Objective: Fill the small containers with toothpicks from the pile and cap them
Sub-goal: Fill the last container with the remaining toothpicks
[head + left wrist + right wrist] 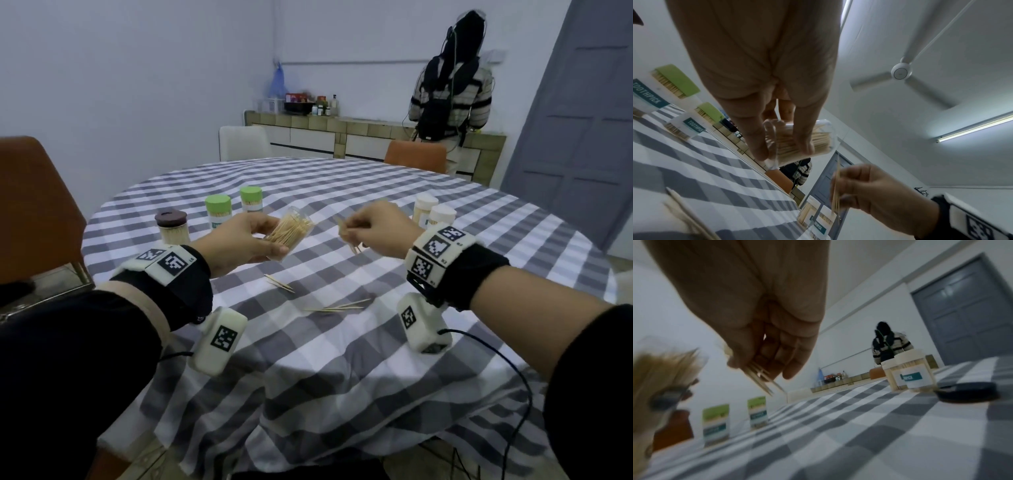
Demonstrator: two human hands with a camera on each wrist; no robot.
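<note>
My left hand [253, 240] grips a clear uncapped container [291, 231] full of toothpicks, tilted with its mouth toward the right, above the checked table. In the left wrist view the container [822, 142] sits between thumb and fingers. My right hand [359, 231] pinches a small bundle of toothpicks [835, 193] just right of the container's mouth, apart from it. In the blurred right wrist view the toothpick bundle [760, 378] sticks down from the fingers. Loose toothpicks [337, 306] lie on the cloth in front of me.
Two green-capped containers [219, 209] and a brown-capped one [171, 224] stand at the left, two white-capped ones [433, 212] at the right. A dark cap [966, 391] lies near those. Chairs ring the table [342, 359]; a person [448, 99] stands at the far counter.
</note>
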